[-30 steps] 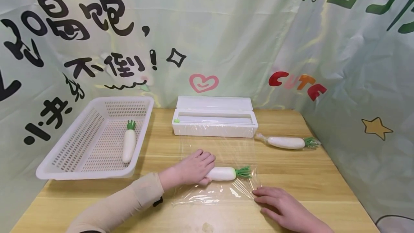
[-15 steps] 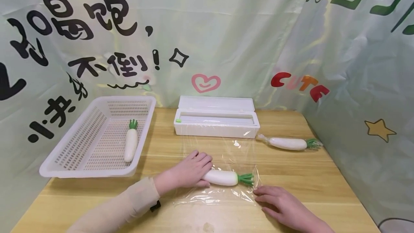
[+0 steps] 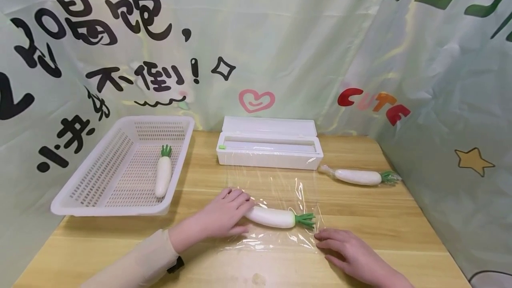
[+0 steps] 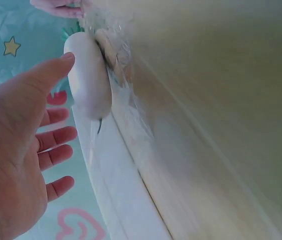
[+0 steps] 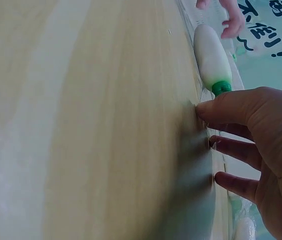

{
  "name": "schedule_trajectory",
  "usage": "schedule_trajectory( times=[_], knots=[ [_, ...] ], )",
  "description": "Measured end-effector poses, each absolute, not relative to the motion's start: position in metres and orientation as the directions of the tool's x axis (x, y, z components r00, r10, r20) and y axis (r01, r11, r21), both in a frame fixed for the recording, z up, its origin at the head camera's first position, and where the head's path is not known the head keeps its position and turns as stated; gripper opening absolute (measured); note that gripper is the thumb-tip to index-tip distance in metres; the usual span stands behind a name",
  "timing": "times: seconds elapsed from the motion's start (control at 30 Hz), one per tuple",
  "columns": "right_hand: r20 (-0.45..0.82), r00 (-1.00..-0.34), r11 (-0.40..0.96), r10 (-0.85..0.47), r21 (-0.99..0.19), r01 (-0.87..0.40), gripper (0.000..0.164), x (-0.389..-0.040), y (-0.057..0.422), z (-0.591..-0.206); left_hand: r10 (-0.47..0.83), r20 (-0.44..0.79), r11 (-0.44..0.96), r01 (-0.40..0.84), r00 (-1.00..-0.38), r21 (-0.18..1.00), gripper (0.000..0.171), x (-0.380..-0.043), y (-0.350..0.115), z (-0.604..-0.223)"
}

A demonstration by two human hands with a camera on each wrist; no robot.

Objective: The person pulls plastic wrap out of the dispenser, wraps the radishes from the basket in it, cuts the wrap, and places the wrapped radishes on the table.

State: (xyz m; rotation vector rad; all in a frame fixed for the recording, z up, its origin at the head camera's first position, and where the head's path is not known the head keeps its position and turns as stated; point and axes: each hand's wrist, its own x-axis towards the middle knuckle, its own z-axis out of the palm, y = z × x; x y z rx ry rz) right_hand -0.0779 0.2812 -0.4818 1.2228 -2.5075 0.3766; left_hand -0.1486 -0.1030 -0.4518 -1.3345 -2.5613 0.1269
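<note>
White radish: laid on its side on the film in front of the dispenser, green leaf stubs pointed toward the right hand, root end placed at the left fingertips.
Cling film: drawn from the dispenser and spread flat over the wood, wrinkled and glossy around the radish.
Left hand: held by the root end, the grip wide, with thumb and fingers spread and the palm exposed in the left wrist view; whether the radish is touched cannot be told.
Right hand: fingertips placed at the near right corner of the film, thumb and nearest finger held narrowly together in the right wrist view; whether the film is pinched or merely pressed cannot be told.
Dispenser box: set across the back of the table, its lid raised, a green slider seen at its left end.
Wrapped radish: laid right of the dispenser, enclosed in clear film that is twisted at the root end.
Plastic basket: placed at the left, with another radish contained in it.
Wooden table: backed by a printed cloth.
</note>
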Motion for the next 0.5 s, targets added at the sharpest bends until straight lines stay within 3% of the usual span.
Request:
schedule_trajectory(
  times=[0.2,0.5],
  knots=[
    [0.418,-0.575,0.592,-0.703,-0.103,-0.799,0.034,-0.079,0.280,-0.483,0.830,0.235,0.552,0.803,-0.505,-0.225,0.064,-0.133,-0.135,-0.451],
    [0.426,-0.573,0.581,-0.700,-0.127,-0.804,0.034,-0.083,0.278,-0.483,0.842,0.263,0.522,0.833,-0.471,-0.181,0.050,-0.110,-0.167,-0.462]
  ],
)
